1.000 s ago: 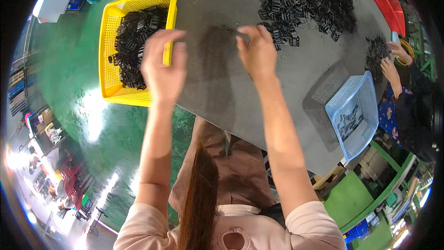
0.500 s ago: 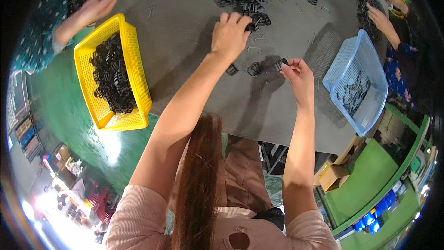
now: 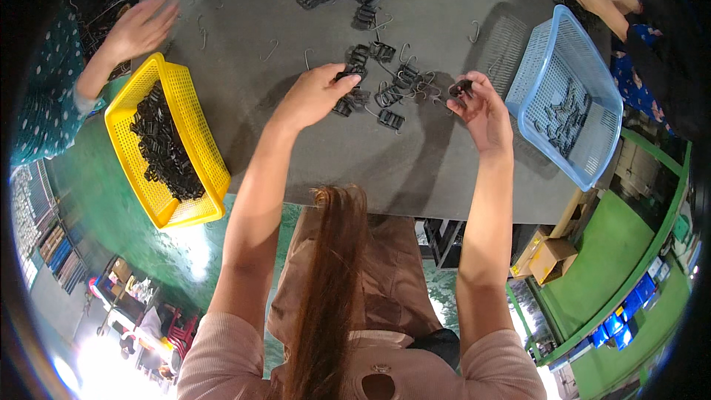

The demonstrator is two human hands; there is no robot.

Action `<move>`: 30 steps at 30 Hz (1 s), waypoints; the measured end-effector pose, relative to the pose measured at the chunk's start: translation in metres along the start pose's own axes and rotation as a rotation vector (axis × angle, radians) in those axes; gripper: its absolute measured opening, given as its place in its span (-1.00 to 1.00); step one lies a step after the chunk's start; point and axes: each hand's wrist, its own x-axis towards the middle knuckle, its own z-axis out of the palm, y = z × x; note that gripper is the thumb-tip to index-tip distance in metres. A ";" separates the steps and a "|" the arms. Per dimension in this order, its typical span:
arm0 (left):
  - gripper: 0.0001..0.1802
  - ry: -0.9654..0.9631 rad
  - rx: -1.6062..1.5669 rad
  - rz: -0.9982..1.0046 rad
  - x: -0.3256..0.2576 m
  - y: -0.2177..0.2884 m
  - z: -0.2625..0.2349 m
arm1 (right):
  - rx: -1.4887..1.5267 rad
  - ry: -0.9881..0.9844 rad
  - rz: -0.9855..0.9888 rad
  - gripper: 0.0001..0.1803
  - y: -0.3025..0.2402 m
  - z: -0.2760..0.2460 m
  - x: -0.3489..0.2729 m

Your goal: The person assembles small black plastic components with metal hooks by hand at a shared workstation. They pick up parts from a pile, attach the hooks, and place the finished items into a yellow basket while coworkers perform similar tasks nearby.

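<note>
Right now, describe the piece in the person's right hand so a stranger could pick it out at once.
Start at the blue basket on the right edge of the grey table. Just left of its near corner, the right hand is raised above the tabletop, pinching a small black clip in its fingertips. Unlike the loose black clips lying flat on the table beside it, this one is lifted clear and held.

One head-worn fisheye view looks steeply down from above the person's own hair and shoulders onto the grey tabletop [image 3: 444,170], facing away from the body. The forearms come in from the near edge and reach to mid-frame. The tabletop fills the far half, close below; green floor shows near left and right. Straight edges bend toward the rim.
</note>
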 end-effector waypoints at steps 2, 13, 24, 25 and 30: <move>-0.75 -0.151 -0.539 -0.005 -0.002 0.005 -0.012 | -0.104 -0.041 0.013 -0.78 0.004 0.006 0.017; -0.44 0.075 -0.500 -0.042 -0.011 -0.008 -0.026 | -1.637 0.235 -0.582 -0.65 0.042 0.124 0.110; -0.78 0.097 -1.073 -0.224 -0.024 -0.032 -0.042 | -0.441 -0.199 -0.042 -0.76 0.004 0.072 0.069; -0.77 0.099 -1.128 -0.229 -0.022 -0.036 -0.040 | -0.593 -0.223 -0.054 -0.76 0.006 0.079 0.077; -0.73 0.335 -0.650 -0.321 0.007 -0.031 -0.027 | -1.707 -0.142 -0.673 -0.80 0.041 0.113 0.109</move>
